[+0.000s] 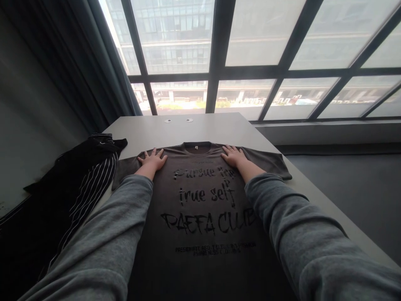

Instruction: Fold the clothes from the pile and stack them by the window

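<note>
A dark grey T-shirt (200, 209) with black lettering lies spread flat, front up, its collar toward the far side and its sleeves out to both sides. My left hand (153, 160) rests on the shirt near the left shoulder, fingers spread. On the right shoulder area lies my right hand (233, 156), also with its fingers apart. Neither hand grips the fabric. The shirt's lower part runs out of view at the bottom, between my grey sleeves.
The shirt lies on a white table (219, 127) with two small round fittings near its far edge. Black clothing with white stripes (90, 184) hangs over the left side. Beyond are a dark curtain (103, 62) and large windows.
</note>
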A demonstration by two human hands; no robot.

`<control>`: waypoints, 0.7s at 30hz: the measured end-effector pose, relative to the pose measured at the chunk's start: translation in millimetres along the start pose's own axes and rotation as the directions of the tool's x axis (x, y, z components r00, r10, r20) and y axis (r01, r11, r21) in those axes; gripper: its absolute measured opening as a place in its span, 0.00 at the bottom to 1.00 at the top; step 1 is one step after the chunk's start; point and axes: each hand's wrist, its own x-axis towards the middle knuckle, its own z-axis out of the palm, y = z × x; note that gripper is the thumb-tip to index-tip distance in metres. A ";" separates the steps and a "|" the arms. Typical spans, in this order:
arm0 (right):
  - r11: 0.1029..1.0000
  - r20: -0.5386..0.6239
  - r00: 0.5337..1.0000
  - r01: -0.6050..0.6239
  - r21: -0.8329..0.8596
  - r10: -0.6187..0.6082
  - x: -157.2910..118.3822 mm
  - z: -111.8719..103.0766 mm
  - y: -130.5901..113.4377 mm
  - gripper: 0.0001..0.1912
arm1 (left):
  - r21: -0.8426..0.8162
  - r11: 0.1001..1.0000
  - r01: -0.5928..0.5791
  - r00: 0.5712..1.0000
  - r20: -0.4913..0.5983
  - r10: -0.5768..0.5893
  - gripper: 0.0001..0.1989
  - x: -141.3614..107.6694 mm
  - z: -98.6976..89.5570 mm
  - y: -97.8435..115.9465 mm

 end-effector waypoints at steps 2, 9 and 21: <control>1.000 -0.012 1.000 -0.009 -0.009 0.009 -1.2 -0.9 -5.2 0.40 | 0.045 0.999 0.004 1.000 -0.023 -0.003 0.40 -0.6 -1.6 9.9; 0.989 -0.138 0.979 0.149 -0.022 -0.151 4.0 -5.1 -41.3 0.36 | 0.160 0.887 -0.433 0.886 -0.106 0.451 0.37 -8.6 5.0 78.2; 0.997 0.006 0.998 0.067 0.050 -0.067 19.5 -12.2 -36.2 0.40 | 0.009 0.956 -0.292 0.956 -0.019 0.292 0.40 12.5 7.5 87.2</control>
